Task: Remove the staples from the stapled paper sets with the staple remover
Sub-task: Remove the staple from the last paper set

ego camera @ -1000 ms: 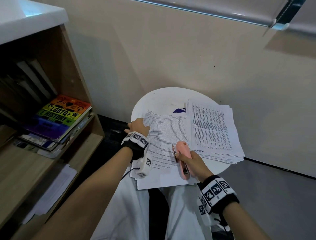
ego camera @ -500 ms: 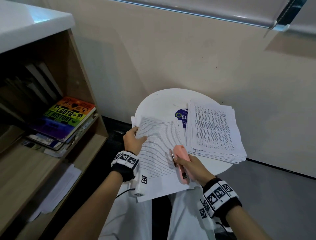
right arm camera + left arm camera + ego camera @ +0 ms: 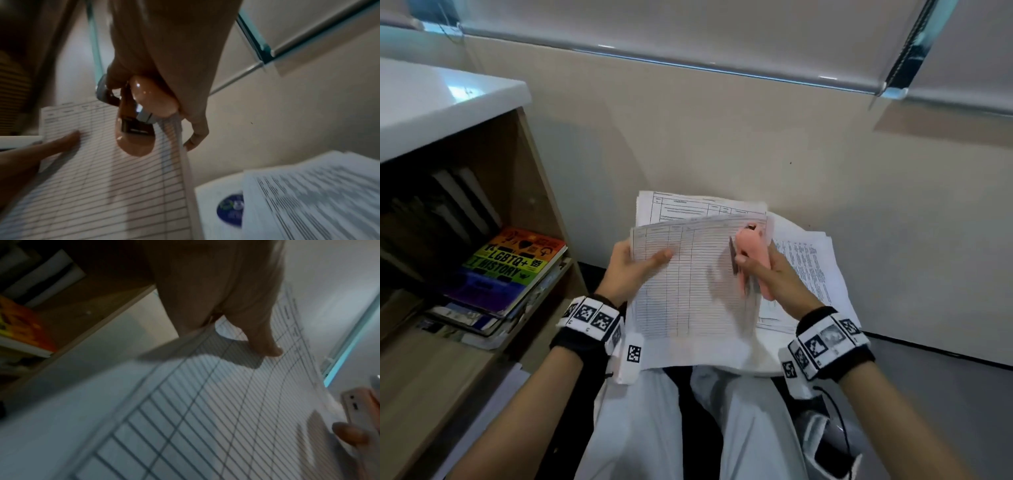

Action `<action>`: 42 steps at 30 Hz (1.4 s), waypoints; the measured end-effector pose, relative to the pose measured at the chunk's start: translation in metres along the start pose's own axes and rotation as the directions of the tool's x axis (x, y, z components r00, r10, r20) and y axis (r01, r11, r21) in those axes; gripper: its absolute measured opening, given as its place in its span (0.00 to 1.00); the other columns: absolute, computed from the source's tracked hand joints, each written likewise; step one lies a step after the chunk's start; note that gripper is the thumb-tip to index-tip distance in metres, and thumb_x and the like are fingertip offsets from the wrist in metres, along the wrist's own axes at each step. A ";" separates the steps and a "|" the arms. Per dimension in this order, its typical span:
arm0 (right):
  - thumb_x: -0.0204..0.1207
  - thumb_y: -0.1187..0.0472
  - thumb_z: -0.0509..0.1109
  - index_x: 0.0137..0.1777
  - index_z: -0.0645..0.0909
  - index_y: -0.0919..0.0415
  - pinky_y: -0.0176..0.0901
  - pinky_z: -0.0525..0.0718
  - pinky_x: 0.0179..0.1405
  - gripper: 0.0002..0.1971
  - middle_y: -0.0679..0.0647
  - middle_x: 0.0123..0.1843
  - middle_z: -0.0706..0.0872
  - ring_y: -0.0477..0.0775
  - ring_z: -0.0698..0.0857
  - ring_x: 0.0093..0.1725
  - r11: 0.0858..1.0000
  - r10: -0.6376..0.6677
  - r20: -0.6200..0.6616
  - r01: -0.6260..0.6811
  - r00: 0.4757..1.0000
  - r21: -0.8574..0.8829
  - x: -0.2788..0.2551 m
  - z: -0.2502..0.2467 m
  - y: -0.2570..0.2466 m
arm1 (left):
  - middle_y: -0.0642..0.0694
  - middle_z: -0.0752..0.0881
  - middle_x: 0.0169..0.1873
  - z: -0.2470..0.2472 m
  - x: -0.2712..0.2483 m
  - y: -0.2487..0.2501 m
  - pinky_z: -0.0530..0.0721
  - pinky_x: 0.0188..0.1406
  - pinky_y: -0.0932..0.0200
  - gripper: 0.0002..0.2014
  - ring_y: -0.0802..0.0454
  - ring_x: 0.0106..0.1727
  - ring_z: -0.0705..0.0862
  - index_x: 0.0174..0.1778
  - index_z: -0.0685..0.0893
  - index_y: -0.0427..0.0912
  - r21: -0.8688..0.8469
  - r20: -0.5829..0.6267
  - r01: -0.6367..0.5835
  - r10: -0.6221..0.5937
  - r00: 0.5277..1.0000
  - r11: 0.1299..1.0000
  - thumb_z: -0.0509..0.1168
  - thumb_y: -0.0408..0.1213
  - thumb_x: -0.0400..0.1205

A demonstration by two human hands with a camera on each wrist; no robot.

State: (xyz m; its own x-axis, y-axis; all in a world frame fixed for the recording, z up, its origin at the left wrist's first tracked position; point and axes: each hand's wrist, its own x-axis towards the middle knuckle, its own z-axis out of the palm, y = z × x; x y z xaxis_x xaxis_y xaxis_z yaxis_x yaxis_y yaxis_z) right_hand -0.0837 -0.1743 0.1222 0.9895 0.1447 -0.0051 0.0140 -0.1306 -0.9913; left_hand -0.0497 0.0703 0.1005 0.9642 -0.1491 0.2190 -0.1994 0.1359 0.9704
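Note:
A set of ruled form sheets is lifted off the round white table, tilted up towards me. My left hand grips its left edge, thumb lying on the top sheet. My right hand holds the pink staple remover against the set's right edge, its metal end pointing up. In the right wrist view the pink staple remover lies over the ruled form sheets, with a fingertip behind the paper edge. No staple is visible.
A thick stack of printed sheets lies on the table's right side, beside a blue sticker. A wooden shelf with a rainbow-covered book stands to the left. The wall is close behind. My white-trousered legs are below.
Both hands have raised the ruled form set off the table and tilted it up. The right hand carried the staple remover up to the set's upper right edge.

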 end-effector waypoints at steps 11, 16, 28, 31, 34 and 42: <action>0.77 0.64 0.72 0.54 0.83 0.36 0.43 0.83 0.55 0.17 0.58 0.71 0.69 0.44 0.80 0.62 0.955 -0.269 0.041 0.272 0.962 -0.117 0.005 -0.005 -0.043 | 0.51 0.88 0.44 0.018 0.031 0.034 0.89 0.48 0.47 0.12 0.51 0.47 0.89 0.45 0.80 0.54 0.264 -0.270 -0.326 0.394 0.878 0.908 0.76 0.41 0.72; 0.77 0.73 0.69 0.56 0.78 0.50 0.62 0.78 0.49 0.16 0.54 0.68 0.67 0.30 0.85 0.50 0.950 -0.311 -0.144 0.313 0.940 -0.004 -0.002 0.013 -0.035 | 0.58 0.77 0.54 0.041 0.027 0.018 0.85 0.51 0.36 0.20 0.45 0.56 0.82 0.57 0.68 0.51 0.338 -0.364 -0.430 0.537 0.761 0.837 0.72 0.40 0.76; 0.76 0.57 0.73 0.78 0.66 0.58 0.40 0.85 0.55 0.32 0.60 0.64 0.84 0.52 0.86 0.58 0.983 -0.166 -0.186 0.179 0.968 0.050 0.023 -0.001 0.005 | 0.56 0.83 0.46 0.042 0.026 -0.001 0.84 0.46 0.70 0.05 0.72 0.46 0.84 0.52 0.74 0.52 0.197 -0.397 -0.247 0.307 0.865 0.949 0.61 0.36 0.85; 0.78 0.62 0.71 0.74 0.66 0.59 0.34 0.84 0.49 0.27 0.62 0.63 0.82 0.45 0.86 0.54 0.978 -0.153 -0.194 0.177 0.969 0.109 0.025 -0.003 0.007 | 0.50 0.83 0.50 0.035 0.031 -0.006 0.85 0.51 0.62 0.07 0.58 0.53 0.85 0.53 0.71 0.51 0.121 -0.372 -0.267 0.293 0.881 0.956 0.63 0.40 0.83; 0.75 0.59 0.73 0.75 0.63 0.54 0.32 0.84 0.49 0.31 0.62 0.68 0.77 0.45 0.85 0.56 0.991 -0.099 -0.165 0.113 0.981 0.078 0.026 -0.004 0.023 | 0.50 0.83 0.56 0.034 0.027 -0.022 0.82 0.56 0.65 0.11 0.60 0.58 0.83 0.58 0.70 0.49 0.066 -0.304 -0.188 0.200 0.932 0.980 0.64 0.40 0.82; 0.75 0.53 0.75 0.69 0.72 0.47 0.48 0.85 0.54 0.24 0.60 0.59 0.83 0.51 0.87 0.53 0.998 -0.050 -0.139 0.045 0.989 -0.037 0.032 0.001 0.027 | 0.41 0.80 0.64 0.034 0.032 -0.044 0.77 0.65 0.64 0.16 0.53 0.63 0.81 0.71 0.69 0.37 0.131 -0.262 0.011 0.024 0.965 0.991 0.56 0.35 0.87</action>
State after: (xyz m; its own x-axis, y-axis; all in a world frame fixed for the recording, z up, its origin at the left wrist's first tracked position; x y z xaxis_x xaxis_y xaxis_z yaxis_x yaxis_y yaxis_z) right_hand -0.0521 -0.1725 0.0956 0.9979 0.0133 0.0626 0.0639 -0.1602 -0.9850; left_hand -0.0158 0.0260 0.0686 0.9712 0.1163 0.2078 -0.2097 0.0045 0.9778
